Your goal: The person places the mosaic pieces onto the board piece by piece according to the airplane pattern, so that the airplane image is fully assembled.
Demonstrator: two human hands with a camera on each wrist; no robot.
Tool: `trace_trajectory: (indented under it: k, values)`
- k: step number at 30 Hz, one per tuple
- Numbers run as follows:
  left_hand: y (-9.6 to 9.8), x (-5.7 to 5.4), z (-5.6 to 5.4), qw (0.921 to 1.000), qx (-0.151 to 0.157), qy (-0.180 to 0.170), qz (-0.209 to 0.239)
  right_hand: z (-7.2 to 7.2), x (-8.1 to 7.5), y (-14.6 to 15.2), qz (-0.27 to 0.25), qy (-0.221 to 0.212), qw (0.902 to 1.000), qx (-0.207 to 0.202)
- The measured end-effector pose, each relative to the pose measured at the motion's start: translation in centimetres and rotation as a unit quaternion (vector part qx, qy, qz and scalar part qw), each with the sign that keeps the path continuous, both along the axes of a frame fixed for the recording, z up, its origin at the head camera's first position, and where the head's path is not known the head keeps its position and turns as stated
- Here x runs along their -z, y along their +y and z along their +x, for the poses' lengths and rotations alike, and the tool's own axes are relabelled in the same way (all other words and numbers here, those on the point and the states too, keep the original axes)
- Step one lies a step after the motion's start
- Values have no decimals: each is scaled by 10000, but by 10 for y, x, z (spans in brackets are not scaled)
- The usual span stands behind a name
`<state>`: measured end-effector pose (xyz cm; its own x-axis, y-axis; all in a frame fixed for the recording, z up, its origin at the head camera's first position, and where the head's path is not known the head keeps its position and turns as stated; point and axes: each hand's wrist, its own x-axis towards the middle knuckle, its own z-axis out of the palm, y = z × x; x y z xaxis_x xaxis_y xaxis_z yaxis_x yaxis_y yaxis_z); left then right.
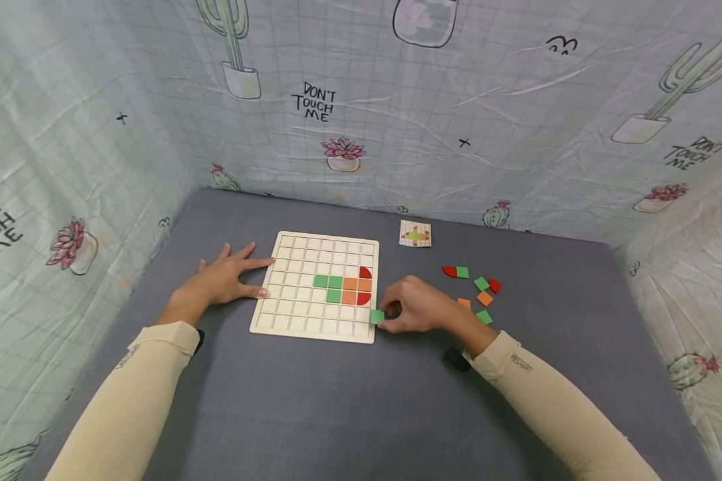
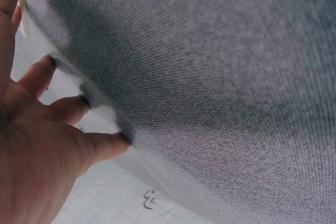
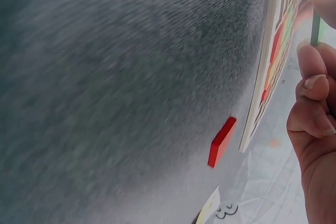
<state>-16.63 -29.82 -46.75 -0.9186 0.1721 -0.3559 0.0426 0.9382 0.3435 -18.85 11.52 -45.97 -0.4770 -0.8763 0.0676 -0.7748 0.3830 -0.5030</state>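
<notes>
A pale cream square board (image 1: 283, 308), ruled into a grid, lies on the grey cloth-covered counter (image 1: 337, 401). The person's left hand (image 1: 219, 277) is at the board's left edge, its grip spread wide with nothing held, thumb and forefinger touching the board. The right hand's (image 1: 418, 304) grip is narrowed to a pinch on a thin green square tile (image 1: 377, 316) at the board's near right edge; I can't tell whether tile and board touch. Green squares (image 1: 335, 282), orange squares (image 1: 350, 284) and red rounded pieces (image 1: 364, 298) sit on the board's right half. More loose pieces (image 1: 481, 284) lie right of the board, and a small printed card (image 1: 415, 234) rests beyond its far right corner
</notes>
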Motion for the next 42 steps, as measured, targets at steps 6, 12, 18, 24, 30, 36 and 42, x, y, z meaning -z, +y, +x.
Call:
trace_trajectory:
  k: [6, 12, 18, 24, 30, 36, 42]
  values:
    - [2, -2, 0, 10000, -8, 5, -67, -3, 2, -12, -37, -105, 9999, 30]
    - [4, -1, 1, 9999, -17, 4, -107, -6, 4, -25, -160, -66, 9998, -21]
    - [4, -2, 1, 10000, -13, 14, -73, -10, 7, -39, -255, -222, 9994, 64]
    - [4, -2, 1, 9999, -59, -29, -81, -12, 9, -53, -268, -250, 9993, 117]
    - [2, -3, 1, 9999, -68, -50, -80, -18, 10, -65, -260, -302, 9991, 150]
    - [0, 0, -1, 9999, -77, -64, -59, -23, 10, -74, -275, -403, 9985, 244]
    - [-2, 2, 0, 9999, -73, -62, -42, -26, 9, -84, -137, -552, 9974, 447]
